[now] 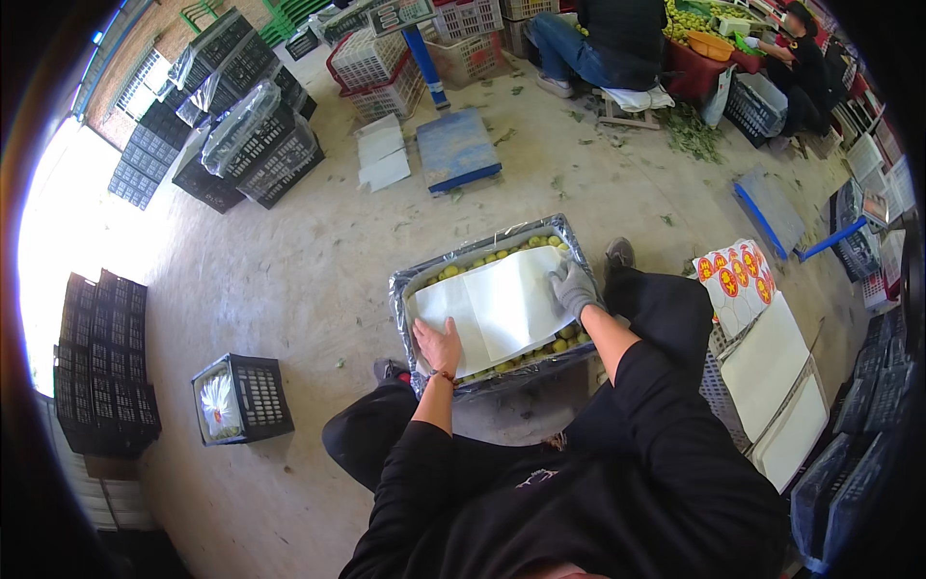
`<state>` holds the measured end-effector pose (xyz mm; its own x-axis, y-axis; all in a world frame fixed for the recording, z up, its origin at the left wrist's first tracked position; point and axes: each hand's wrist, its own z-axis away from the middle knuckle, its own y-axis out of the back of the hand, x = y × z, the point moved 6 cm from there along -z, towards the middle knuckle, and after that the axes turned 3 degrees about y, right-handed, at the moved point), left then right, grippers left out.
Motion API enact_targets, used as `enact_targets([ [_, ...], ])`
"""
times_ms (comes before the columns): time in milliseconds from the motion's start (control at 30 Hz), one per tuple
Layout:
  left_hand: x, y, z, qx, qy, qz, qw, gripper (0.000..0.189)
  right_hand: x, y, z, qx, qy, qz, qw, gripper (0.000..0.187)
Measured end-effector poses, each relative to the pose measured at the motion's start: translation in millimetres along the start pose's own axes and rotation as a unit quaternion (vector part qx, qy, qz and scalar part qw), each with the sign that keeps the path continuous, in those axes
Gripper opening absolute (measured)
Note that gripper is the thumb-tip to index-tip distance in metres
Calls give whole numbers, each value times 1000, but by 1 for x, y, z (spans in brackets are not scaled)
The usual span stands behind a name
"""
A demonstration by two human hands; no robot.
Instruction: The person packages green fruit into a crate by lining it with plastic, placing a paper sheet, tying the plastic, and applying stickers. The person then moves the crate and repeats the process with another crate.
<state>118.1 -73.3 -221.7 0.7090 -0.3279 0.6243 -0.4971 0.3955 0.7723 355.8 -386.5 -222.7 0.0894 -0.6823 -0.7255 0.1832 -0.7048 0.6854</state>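
Note:
Between my knees stands a crate [499, 380] lined with clear plastic film. Small yellow-green round fruits [452, 271] fill it and show along its far and near sides. White paper sheets [441, 307] lie over the middle of the fruits, one overlapping another. My left hand [438, 345] is bare, with a beaded bracelet at the wrist. It rests on the left end of the paper, thumb apart from the fingers. My right hand [574, 288] wears a grey knit glove and lies on the paper's right end, beside the crate wall.
A black crate [264, 391] holding a white plastic bag stands at left. Blue platform scales [457, 148] stand ahead. White sheets [770, 362] and a sheet of round red stickers [738, 279] lie at right. Black crates [268, 137] are stacked far left. Two people [622, 43] sit near fruit.

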Motion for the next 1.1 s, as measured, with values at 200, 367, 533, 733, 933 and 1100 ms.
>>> enact_targets([
  [200,73,22,36,12,-227,-73,971,82,-23,31,11,-24,-39,96,994,51],
  [367,100,34,59,30,-304,-102,947,78,-17,84,6,51,-25,88,994,36],
  [533,-67,76,-50,138,-65,41,988,65,58,81,-12,59,-76,-93,991,38],
  [733,-191,40,27,-325,512,355,712,67,239,-30,28,-184,-376,-105,902,39],
  [933,-200,-24,30,-468,453,493,577,57,295,-111,-11,-336,-405,-471,708,43],
  [1100,-222,-16,16,-492,307,421,697,53,297,-128,7,-283,-399,-394,778,42],
])
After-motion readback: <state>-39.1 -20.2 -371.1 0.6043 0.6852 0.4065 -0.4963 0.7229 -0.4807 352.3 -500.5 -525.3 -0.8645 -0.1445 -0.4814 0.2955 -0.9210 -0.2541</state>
